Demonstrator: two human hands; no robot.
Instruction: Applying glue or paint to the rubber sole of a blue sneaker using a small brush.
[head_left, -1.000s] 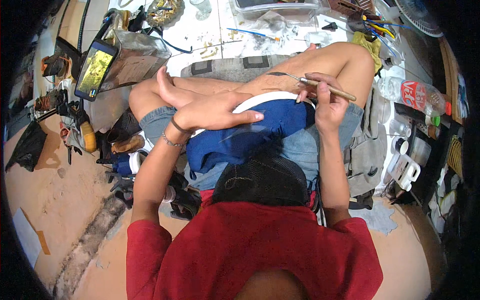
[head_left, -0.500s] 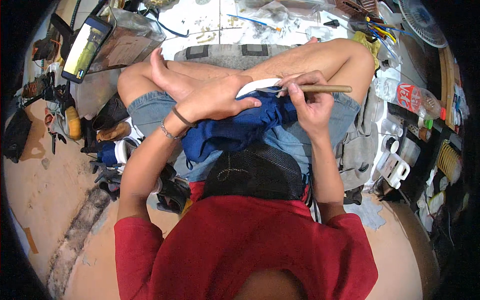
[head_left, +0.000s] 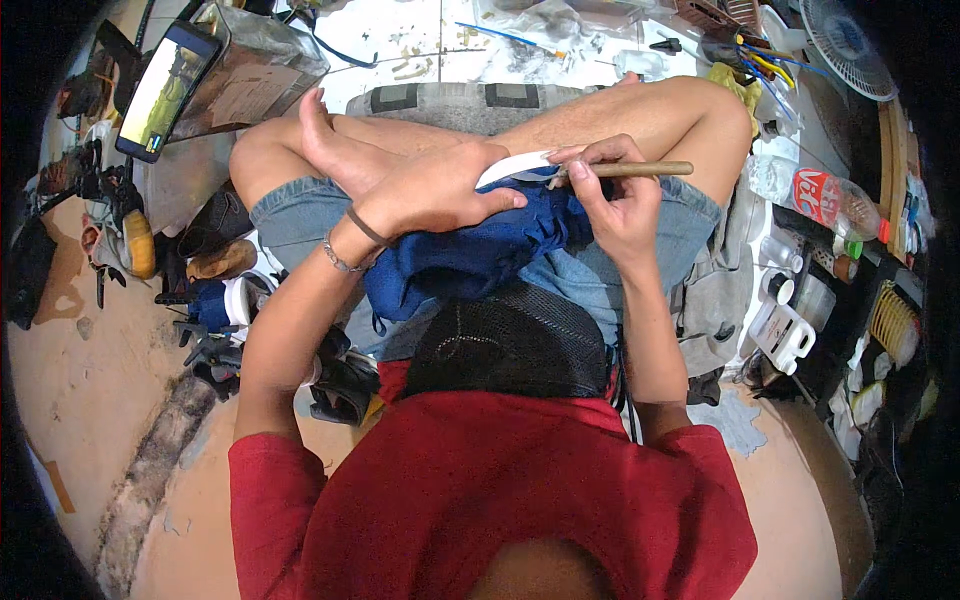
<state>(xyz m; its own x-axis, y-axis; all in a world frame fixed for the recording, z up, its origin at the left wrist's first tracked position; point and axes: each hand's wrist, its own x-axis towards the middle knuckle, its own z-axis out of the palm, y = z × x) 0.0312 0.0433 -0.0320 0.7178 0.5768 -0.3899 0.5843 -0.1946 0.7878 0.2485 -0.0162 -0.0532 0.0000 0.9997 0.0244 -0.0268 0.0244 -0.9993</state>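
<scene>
A blue fabric shoe point(head_left: 455, 255) with a white sole edge point(head_left: 518, 165) rests in my lap, its sole edge facing away from me. My left hand point(head_left: 435, 192) is closed around the shoe's left side, thumb lying over the blue fabric. In my right hand point(head_left: 618, 200) I pinch a slim wooden-handled tool point(head_left: 658, 169), its handle pointing right. The tool's working end meets the shoe along the seam between fabric and sole; its tip is mostly hidden by the fingers and fabric.
At the upper left a phone point(head_left: 168, 92) leans against a metal tin point(head_left: 255, 75). A thin blue brush point(head_left: 510, 40) lies on white tiles ahead. On the right are a plastic bottle point(head_left: 820, 195), a white jug point(head_left: 780, 338) and a fan point(head_left: 848, 45). Another blue-and-white shoe point(head_left: 238, 302) sits at my left.
My right hand and the tool have shifted slightly left and up along the sole edge. The tool's grey tip, visible earlier, is now mostly hidden. My left hand keeps its hold.
</scene>
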